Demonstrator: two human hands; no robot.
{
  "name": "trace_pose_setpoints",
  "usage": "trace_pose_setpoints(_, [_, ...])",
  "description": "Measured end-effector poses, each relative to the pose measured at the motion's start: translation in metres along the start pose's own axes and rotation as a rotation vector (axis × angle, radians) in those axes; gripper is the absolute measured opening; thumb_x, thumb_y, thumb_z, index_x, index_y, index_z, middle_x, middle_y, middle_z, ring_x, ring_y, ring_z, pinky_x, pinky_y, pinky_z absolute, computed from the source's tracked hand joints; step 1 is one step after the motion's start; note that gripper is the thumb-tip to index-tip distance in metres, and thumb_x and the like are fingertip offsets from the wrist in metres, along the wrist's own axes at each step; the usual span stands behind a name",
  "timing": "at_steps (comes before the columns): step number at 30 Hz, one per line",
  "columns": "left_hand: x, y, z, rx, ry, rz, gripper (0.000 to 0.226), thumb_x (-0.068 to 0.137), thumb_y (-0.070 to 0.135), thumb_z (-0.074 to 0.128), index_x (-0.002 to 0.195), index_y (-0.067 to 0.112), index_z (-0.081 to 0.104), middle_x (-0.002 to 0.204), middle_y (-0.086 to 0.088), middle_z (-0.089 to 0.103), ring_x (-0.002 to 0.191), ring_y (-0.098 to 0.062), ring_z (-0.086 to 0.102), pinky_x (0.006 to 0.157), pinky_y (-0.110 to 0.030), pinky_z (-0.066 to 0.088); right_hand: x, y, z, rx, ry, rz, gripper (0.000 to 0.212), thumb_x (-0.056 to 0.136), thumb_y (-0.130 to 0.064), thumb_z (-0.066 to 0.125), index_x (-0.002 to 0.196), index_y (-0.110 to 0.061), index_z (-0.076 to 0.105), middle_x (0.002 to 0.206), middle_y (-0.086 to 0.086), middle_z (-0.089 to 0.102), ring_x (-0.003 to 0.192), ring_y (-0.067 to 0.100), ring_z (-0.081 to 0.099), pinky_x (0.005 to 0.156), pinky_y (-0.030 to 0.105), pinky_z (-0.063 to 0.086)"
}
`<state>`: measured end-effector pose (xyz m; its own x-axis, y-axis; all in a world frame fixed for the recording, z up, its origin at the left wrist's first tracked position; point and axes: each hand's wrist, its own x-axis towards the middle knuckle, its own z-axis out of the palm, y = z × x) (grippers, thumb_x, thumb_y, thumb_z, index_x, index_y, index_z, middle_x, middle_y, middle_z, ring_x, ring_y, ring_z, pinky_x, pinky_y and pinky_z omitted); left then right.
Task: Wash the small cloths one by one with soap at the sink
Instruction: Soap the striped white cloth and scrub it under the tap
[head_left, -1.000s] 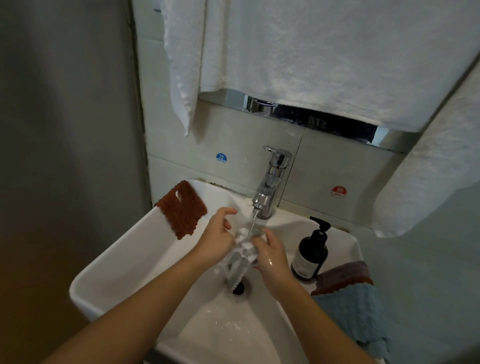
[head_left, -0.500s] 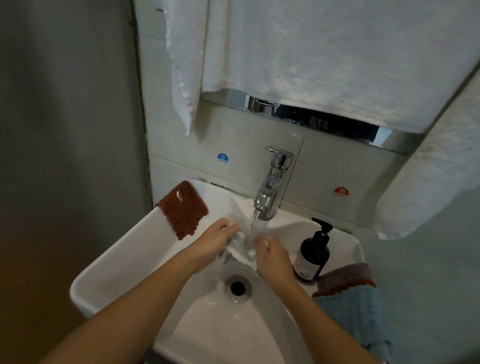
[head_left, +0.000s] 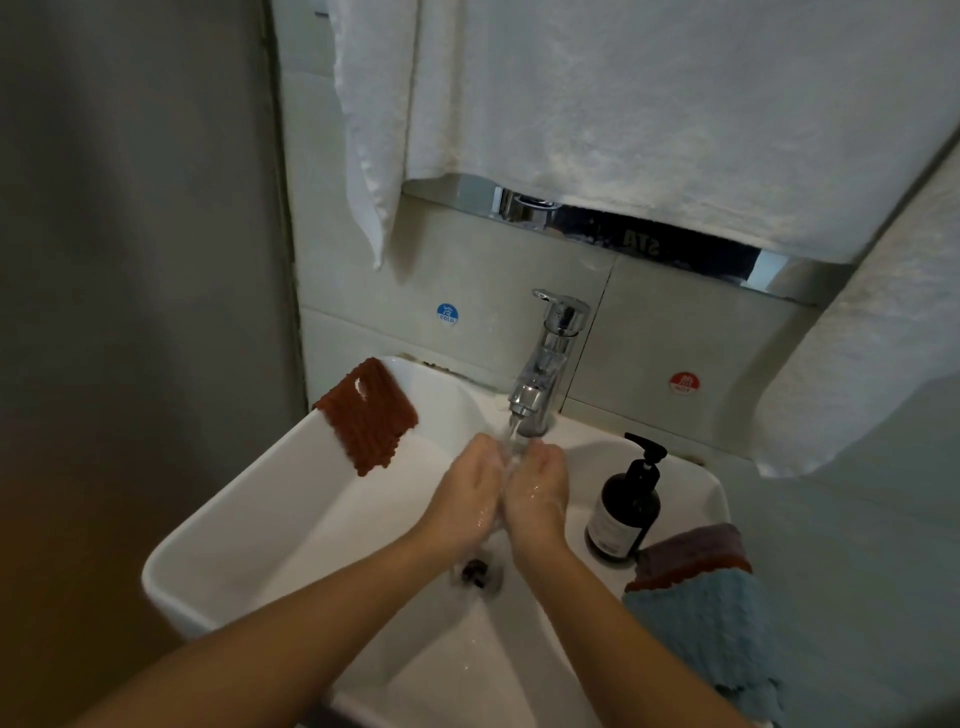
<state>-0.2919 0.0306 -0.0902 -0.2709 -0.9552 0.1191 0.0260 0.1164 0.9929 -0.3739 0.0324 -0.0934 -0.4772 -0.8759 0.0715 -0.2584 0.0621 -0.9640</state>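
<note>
Rinsing: hands now pressed together under tap (head_left: 545, 364) stream, vs apart 0.5 s ago; white cloth hidden, grip unclear; rinse prob finishing.

Under the tap (head_left: 545, 374), water runs between the left hand (head_left: 467, 493) and right hand (head_left: 537, 493), pressed together above the sink (head_left: 291, 499) drain, with 1 rust cloth (head_left: 369, 415) left of the tap.
</note>
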Motion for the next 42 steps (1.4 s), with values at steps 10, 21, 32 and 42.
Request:
trace_pose_setpoints(10, [0.005, 0.004, -0.007, -0.007, 0.169, -0.089, 0.012, 0.102, 0.026, 0.047, 0.110, 0.017, 0.048, 0.080, -0.003, 0.062, 0.061, -0.010, 0.061, 0.046, -0.021, 0.046, 0.009, -0.007, -0.017, 0.143, -0.281, 0.055, 0.014, 0.102, -0.022, 0.048, 0.099, -0.014, 0.060, 0.088, 0.007, 0.069, 0.073, 0.016, 0.065, 0.059, 0.025, 0.049])
trace_pose_setpoints(21, [0.003, -0.002, 0.004, 0.148, 0.005, 0.015, 0.022, 0.105, 0.028, 0.040, 0.093, 0.021, 0.057, 0.081, 0.003, 0.063, 0.075, -0.008, 0.063, 0.064, -0.024, 0.052, 0.000, 0.001, -0.005, 0.132, -0.040, 0.201, 0.020, 0.104, -0.021, 0.038, 0.107, -0.009, 0.053, 0.096, 0.010, 0.060, 0.082, 0.020, 0.059, 0.066, 0.029, 0.048])
trace_pose_setpoints(32, [0.028, -0.003, -0.006, 0.380, 0.193, 0.025, 0.031, 0.103, 0.033, 0.041, 0.076, 0.023, 0.051, 0.075, 0.001, 0.055, 0.073, -0.016, 0.054, 0.064, -0.032, 0.041, -0.001, -0.008, 0.009, 0.342, -0.018, 0.165, 0.006, 0.102, -0.026, 0.047, 0.097, -0.027, 0.051, 0.100, 0.003, 0.062, 0.089, 0.019, 0.061, 0.077, 0.039, 0.056])
trace_pose_setpoints(42, [0.014, -0.005, -0.004, 0.207, 0.183, 0.084, 0.023, 0.104, 0.027, 0.041, 0.086, 0.019, 0.052, 0.077, 0.002, 0.061, 0.070, -0.006, 0.061, 0.059, -0.022, 0.049, 0.000, 0.003, 0.002, 0.110, -0.141, 0.063, 0.022, 0.103, -0.028, 0.041, 0.100, -0.014, 0.057, 0.094, 0.009, 0.065, 0.089, 0.025, 0.064, 0.073, 0.039, 0.055])
